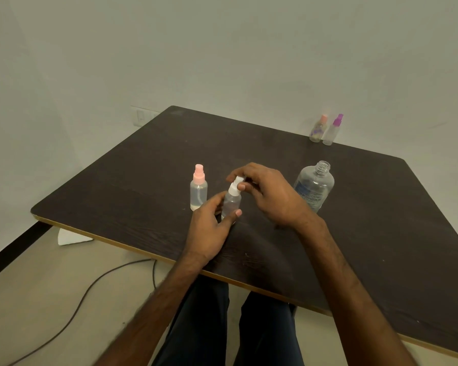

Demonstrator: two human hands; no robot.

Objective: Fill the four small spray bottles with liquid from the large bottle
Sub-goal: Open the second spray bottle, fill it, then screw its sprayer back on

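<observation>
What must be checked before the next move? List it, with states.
1. Left hand holds the white-capped bottle by its body: ok.
2. Right hand pinches its spray head: ok.
3. Spray head screwed tight: cannot tell.
4. Large bottle stands uncapped on the table: ok.
5. Near pink-capped bottle clear of both hands: ok.
6. Purple-capped bottle at the far edge filled: cannot tell.

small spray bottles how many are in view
4: white-capped bottle, held by left hand and right hand; pink-capped bottle, standing just left of it; peach-capped bottle and purple-capped bottle, together at the far edge of the table. None seems hidden.
</observation>
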